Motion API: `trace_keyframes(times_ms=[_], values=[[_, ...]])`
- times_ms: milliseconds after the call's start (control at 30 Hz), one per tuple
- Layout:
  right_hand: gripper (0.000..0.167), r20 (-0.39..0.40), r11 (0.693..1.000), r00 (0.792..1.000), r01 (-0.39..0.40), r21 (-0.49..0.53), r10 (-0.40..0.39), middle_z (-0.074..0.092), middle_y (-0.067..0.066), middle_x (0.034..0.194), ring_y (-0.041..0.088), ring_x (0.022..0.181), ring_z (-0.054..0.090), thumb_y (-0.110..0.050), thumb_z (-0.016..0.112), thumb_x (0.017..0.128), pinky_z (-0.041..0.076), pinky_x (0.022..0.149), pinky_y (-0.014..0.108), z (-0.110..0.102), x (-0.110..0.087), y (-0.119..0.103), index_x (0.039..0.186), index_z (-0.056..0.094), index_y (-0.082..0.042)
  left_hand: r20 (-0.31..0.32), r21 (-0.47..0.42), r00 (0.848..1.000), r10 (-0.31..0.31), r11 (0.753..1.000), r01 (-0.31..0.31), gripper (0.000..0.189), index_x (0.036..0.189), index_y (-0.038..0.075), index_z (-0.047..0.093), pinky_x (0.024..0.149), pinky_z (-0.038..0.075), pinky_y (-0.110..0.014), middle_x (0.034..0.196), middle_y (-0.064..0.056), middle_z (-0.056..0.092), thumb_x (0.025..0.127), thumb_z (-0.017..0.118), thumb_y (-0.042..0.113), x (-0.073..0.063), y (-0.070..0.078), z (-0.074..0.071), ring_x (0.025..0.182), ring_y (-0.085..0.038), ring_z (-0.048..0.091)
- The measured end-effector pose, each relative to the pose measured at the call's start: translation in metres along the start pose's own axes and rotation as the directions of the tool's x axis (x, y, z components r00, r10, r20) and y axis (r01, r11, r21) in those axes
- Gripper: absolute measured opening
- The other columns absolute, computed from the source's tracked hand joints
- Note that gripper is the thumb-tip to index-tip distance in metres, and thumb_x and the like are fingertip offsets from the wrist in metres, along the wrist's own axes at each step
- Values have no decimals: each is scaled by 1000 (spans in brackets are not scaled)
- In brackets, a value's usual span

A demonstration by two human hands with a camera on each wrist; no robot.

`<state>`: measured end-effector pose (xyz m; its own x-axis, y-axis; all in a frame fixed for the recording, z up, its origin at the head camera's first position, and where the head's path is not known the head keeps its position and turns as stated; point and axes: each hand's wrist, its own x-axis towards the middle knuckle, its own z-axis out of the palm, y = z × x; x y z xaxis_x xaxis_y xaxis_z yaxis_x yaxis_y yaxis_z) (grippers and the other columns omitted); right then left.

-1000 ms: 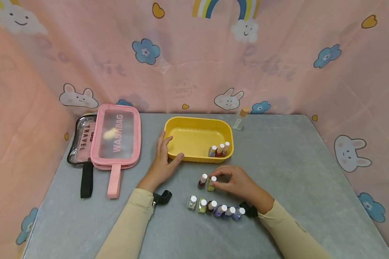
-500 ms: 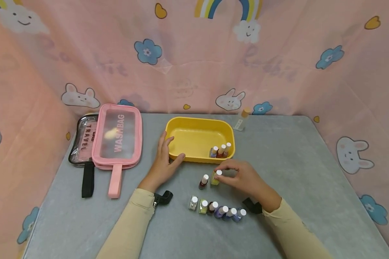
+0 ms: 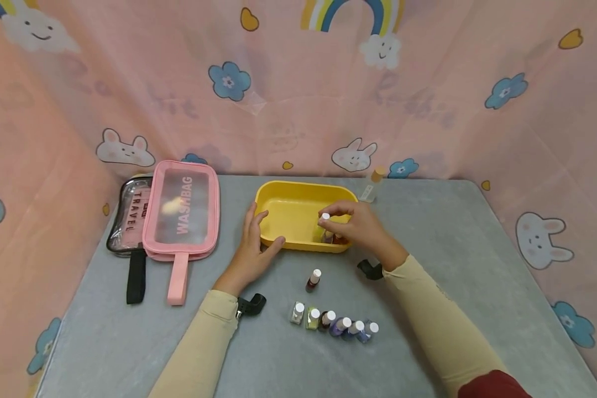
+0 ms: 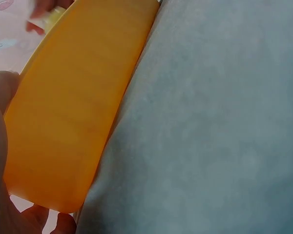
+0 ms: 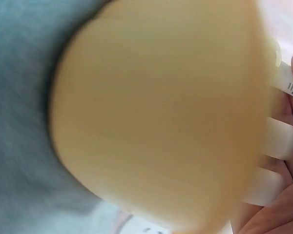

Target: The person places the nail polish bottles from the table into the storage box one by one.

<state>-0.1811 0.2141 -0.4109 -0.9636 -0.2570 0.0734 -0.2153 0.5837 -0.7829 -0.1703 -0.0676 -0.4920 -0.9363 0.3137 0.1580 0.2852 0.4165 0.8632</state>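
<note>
My right hand [image 3: 360, 224] pinches a yellow-green nail polish bottle by its white cap [image 3: 325, 216], over the right part of the yellow tray [image 3: 298, 245]. Below it in the tray stand small bottles, one of them a lilac nail polish [image 3: 326, 237]; my hand partly hides the others. My left hand [image 3: 249, 254] rests spread at the tray's left end, thumb along the front wall and fingers at the side. On the table in front stands a dark red nail polish [image 3: 312, 282]. A row of several polishes, including a lime one [image 3: 313, 319], stands nearer.
A pink clear wash bag [image 3: 181, 210] overlaps a black-edged travel bag [image 3: 129, 215] at the left of the grey table [image 3: 428, 287]. Behind the tray's right end stands a clear bottle with a wood-coloured cap [image 3: 370, 187]. A patterned pink cloth [image 3: 288, 110] hangs behind.
My right hand has lifted the yellow-green nail polish from beside the dark red one and carried it forward over the tray. My left hand stays at the tray's left end.
</note>
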Motion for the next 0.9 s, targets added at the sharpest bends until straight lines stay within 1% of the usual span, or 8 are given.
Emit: trace_keyframes(times_ms=[67, 167, 233, 300, 433, 533, 733, 900], values=[[23, 18, 1000, 1000, -6, -10, 6, 75, 6, 109, 28, 84, 66, -25, 84, 94, 60, 70, 34, 5, 4, 6, 111, 81, -9, -1, -1, 1000, 0, 1000, 0, 76, 163, 9, 25, 125, 20, -57, 177, -6, -9, 105, 64, 40, 0, 0, 0, 159, -33, 14], [23, 42, 999, 999, -1, -47, 3, 76, 4, 107, 24, 90, 65, -25, 84, 94, 59, 77, 35, 9, 7, 12, 110, 81, -10, -4, -2, 1000, 3, 1000, -3, 76, 163, 10, 25, 125, 20, -56, 177, -6, -9, 105, 64, 40, 1, -1, 1, 159, -33, 14], [22, 53, 998, 999, -3, -69, 7, 76, 3, 105, 24, 92, 64, -24, 84, 94, 59, 80, 39, 10, 8, 13, 110, 81, -9, -2, -2, 1000, 3, 1000, -3, 76, 163, 10, 25, 125, 20, -56, 177, -5, -9, 105, 64, 40, 1, 0, 1, 159, -33, 14], [23, 74, 995, 997, -20, -94, 27, 76, 3, 104, 24, 94, 64, -23, 84, 93, 59, 85, 41, 10, 8, 13, 111, 81, -8, -2, -2, 1000, 2, 1000, -2, 76, 163, 9, 25, 125, 20, -57, 177, -6, -9, 105, 64, 40, 1, 1, 1, 159, -33, 14], [24, 125, 984, 989, -55, -168, 77, 76, -1, 100, 23, 94, 62, -26, 85, 93, 56, 89, 42, 11, 9, 15, 110, 81, -9, 3, -1, 1000, -5, 1000, 5, 76, 163, 10, 25, 125, 20, -57, 177, -4, -9, 105, 64, 41, 1, 1, 1, 159, -33, 14], [23, 146, 975, 985, -62, -214, 94, 75, -3, 97, 22, 91, 60, -28, 85, 93, 53, 85, 39, 13, 10, 16, 108, 82, -11, 4, 0, 1000, -4, 1000, 4, 76, 163, 10, 25, 125, 20, -56, 177, -3, -10, 106, 64, 40, 1, 0, 2, 159, -33, 14], [22, 145, 973, 983, -83, -215, 116, 74, -3, 95, 22, 90, 59, -27, 85, 93, 52, 81, 37, 15, 11, 15, 107, 82, -12, 0, -6, 1000, -4, 1000, 4, 76, 163, 10, 25, 125, 19, -57, 177, -2, -10, 105, 64, 40, 0, 0, 1, 159, -33, 13], [23, 138, 972, 985, -74, -223, 107, 74, -3, 95, 21, 88, 59, -27, 85, 93, 52, 80, 35, 17, 10, 15, 108, 82, -11, 4, -6, 1000, -13, 1000, 13, 76, 163, 10, 25, 125, 20, -57, 177, -1, -11, 105, 63, 41, 0, 0, 1, 159, -33, 13]])
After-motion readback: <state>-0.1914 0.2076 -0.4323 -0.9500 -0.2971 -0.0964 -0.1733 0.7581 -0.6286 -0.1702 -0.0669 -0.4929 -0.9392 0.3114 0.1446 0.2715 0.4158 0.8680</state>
